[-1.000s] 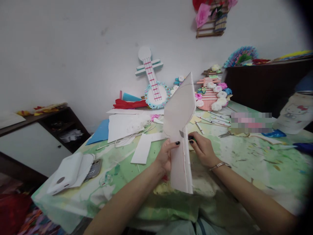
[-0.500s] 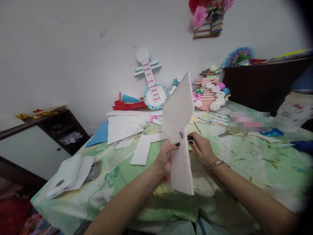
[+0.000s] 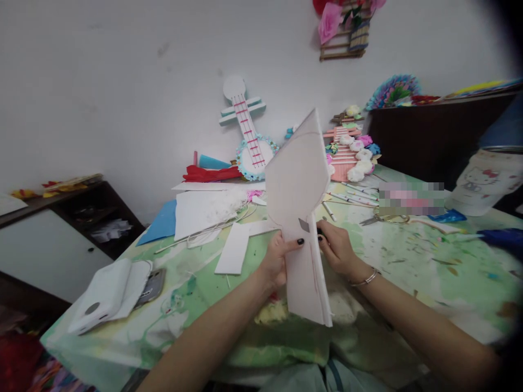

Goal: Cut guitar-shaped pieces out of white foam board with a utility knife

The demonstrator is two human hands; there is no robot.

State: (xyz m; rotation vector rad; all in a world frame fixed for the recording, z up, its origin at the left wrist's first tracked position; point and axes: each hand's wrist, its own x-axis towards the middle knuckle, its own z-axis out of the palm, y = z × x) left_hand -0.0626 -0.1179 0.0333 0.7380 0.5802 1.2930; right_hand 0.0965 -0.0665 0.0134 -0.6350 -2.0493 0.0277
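Observation:
A white foam board [image 3: 297,179] with faint pencil lines stands upright above the table. My left hand [image 3: 278,260] grips its left edge, the thumb lying across the near face. At the board's right edge my right hand [image 3: 337,245] is closed round a small dark handle, mostly hidden by the fingers. A grey blade tip [image 3: 303,225] shows on the board's face, level with that hand, so the cutter passes through the board.
On the green patterned table cloth [image 3: 196,316] lie white foam strips [image 3: 233,249], a phone [image 3: 151,287], a white device [image 3: 102,296], scissors [image 3: 390,216] and several pens. A decorated toy instrument [image 3: 249,136] leans on the wall. A cup [image 3: 482,182] stands at right.
The board has turned slightly, showing more of its face, and more of the blade shows. The whole view has shifted a little. Both hands keep their holds.

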